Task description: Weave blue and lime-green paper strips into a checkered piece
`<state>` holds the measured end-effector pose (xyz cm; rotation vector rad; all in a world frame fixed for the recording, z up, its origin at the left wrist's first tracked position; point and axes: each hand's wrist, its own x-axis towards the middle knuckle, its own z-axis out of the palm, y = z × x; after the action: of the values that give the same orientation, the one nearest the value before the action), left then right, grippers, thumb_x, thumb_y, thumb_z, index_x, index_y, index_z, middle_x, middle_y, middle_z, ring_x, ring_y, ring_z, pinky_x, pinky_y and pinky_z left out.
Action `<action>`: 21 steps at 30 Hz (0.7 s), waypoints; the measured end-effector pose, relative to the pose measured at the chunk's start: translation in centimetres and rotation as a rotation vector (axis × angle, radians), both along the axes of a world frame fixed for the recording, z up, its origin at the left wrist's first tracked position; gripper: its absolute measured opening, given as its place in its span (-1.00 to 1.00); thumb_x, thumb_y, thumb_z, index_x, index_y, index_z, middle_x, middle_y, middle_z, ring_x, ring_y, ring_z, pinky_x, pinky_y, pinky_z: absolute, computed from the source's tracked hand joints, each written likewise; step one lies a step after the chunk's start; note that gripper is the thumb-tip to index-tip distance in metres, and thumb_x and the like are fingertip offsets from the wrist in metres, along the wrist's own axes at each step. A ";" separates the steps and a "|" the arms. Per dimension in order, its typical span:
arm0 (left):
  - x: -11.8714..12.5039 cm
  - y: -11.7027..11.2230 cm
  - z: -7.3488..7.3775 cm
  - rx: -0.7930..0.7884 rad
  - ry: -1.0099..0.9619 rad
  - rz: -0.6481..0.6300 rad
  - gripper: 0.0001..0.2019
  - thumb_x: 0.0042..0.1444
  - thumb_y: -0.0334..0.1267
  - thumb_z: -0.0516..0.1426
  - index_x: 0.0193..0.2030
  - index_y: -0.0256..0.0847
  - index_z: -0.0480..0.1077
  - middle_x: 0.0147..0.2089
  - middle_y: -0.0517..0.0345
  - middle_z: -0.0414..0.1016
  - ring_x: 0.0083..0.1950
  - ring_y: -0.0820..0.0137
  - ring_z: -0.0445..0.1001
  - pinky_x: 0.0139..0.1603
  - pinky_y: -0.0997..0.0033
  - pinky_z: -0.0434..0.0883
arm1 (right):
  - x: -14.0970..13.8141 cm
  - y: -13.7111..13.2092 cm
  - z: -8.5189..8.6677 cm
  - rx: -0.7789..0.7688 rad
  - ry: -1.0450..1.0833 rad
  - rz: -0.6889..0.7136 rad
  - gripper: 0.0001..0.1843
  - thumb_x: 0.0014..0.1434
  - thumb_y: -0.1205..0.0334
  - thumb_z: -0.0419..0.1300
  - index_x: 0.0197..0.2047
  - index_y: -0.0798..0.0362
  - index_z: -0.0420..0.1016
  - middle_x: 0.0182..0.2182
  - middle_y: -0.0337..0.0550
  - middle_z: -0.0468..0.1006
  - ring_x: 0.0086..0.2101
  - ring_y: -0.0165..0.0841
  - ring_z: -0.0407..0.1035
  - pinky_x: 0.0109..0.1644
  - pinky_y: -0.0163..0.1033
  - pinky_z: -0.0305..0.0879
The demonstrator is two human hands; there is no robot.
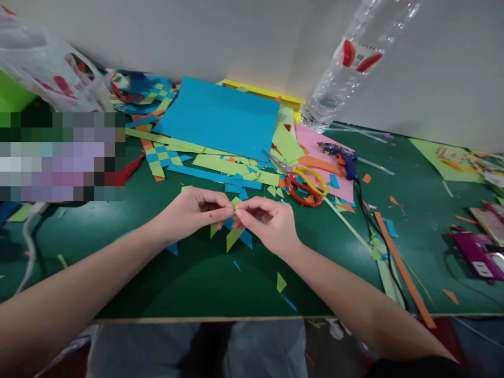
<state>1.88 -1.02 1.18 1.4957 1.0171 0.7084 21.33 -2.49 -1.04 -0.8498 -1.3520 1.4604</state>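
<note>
My left hand (192, 212) and my right hand (270, 220) meet over the green table (205, 278), fingers pinched together. Between them they hold a small folded piece of green and blue paper strips (235, 234), whose pointed ends hang below the fingers. Red-and-yellow scissors (305, 186) lie just beyond my right hand. A large blue paper sheet (220, 118) lies farther back on a pile of green, blue and orange strips.
A woven blue-green paper mat (161, 157) lies at the left of the pile. A glue gun (342, 156) rests on pink paper with its black cord trailing right. A clear plastic bottle (350, 63) stands at the back. Small scraps litter the table. A plastic bag sits far left.
</note>
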 end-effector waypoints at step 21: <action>0.0 -0.2 0.0 0.050 0.032 0.010 -0.82 0.14 -0.15 0.25 -0.39 -0.19 0.57 -0.45 0.20 0.48 -0.49 0.52 0.40 -0.45 0.56 0.36 | 0.2 0.1 -0.1 0.035 -0.031 -0.006 -0.82 0.06 0.12 0.41 -0.31 0.01 0.60 -0.42 -0.26 0.63 -0.44 -0.41 0.57 -0.30 -0.30 0.56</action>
<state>1.88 -1.17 1.14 1.5509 1.0379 0.7236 21.49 -2.42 -1.15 -0.8561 -1.3930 1.4208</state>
